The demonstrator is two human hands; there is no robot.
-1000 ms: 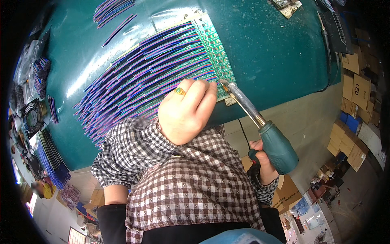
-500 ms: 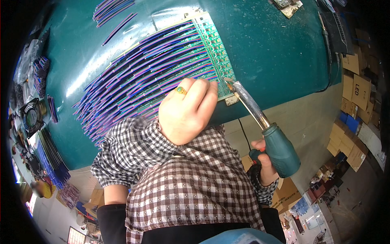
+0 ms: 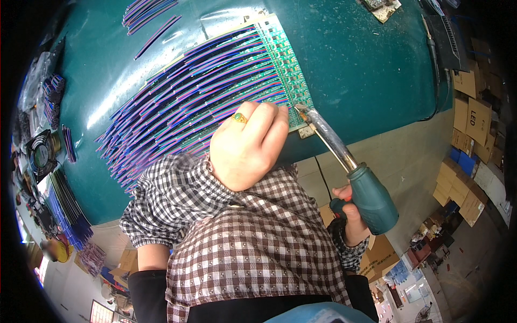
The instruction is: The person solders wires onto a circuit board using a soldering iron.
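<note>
My left hand (image 3: pixel 247 144), with a green-stoned ring, is curled in a pinch over the near side of a green circuit board panel (image 3: pixel 286 63). Blue, pink and green wires (image 3: pixel 207 78) lie in rows to the left of the panel's bare strip. Their ends reach under my fingers, where a wire seems pinched; the fingertips are partly hidden. My right hand (image 3: pixel 354 222) is wrapped round the green handle of a soldering gun (image 3: pixel 371 202) that has a red trigger. Its metal barrel slants up-left, and its tip is at the board's edge beside my left fingertips.
Loose wire bundles (image 3: pixel 148 15) lie at the far left of the green table mat (image 3: pixel 371 81). A small fan (image 3: pixel 42 155) and more wire bundles (image 3: pixel 70 212) sit along the left edge. A stained block (image 3: pixel 383 11) lies far right; cardboard boxes (image 3: pixel 476 121) are stacked beyond the table.
The soldering gun's tip has shifted very slightly left and nearer along the board's edge. My left hand stays almost in place, with its fingers still curled.
</note>
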